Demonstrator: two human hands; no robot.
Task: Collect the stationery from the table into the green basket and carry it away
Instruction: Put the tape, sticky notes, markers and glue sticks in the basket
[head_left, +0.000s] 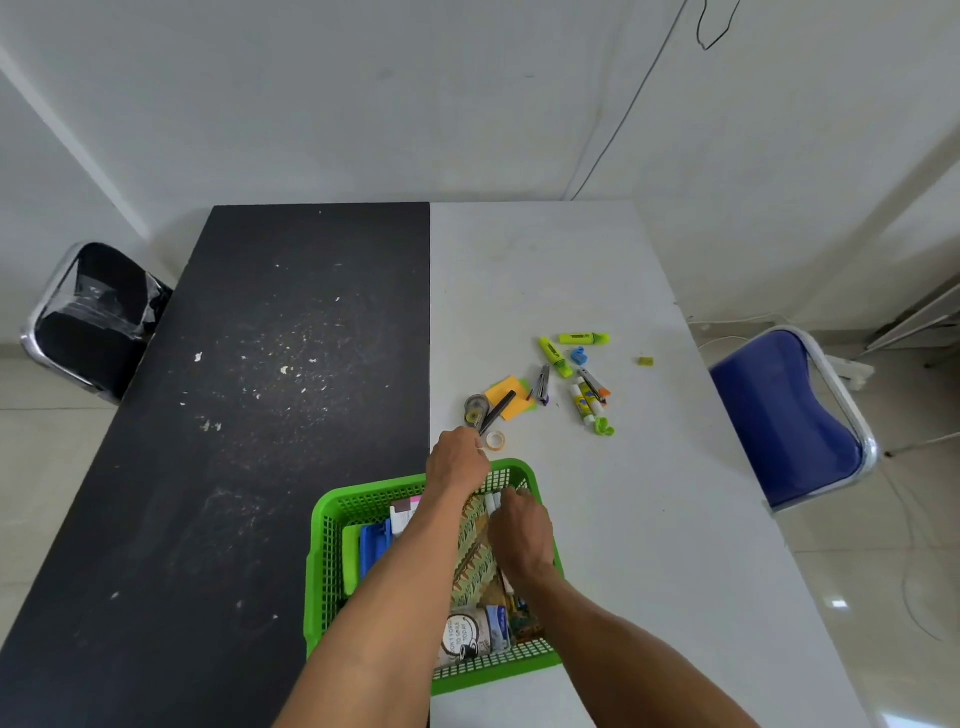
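Observation:
The green basket (332, 519) stands at the near table edge, holding a blue case, patterned notebooks and several small items. My left hand (457, 460) reaches past its far rim and grips the end of a black pen (500, 410), close to a clear tape roll (496, 440). My right hand (519, 535) is inside the basket, pinching a small white stick. Loose on the white tabletop lie a correction tape (476, 409), orange sticky notes (506, 392), two yellow highlighters (556, 357), a blue sharpener (578, 356), glue sticks (584, 402) and a stapler (543, 384).
The table is half black (260, 415), half white (649, 519). A small green sharpener (645, 361) lies apart toward the right edge. A blue chair (789, 415) stands at the right, a black chair (93, 317) at the left. Walls close behind the table.

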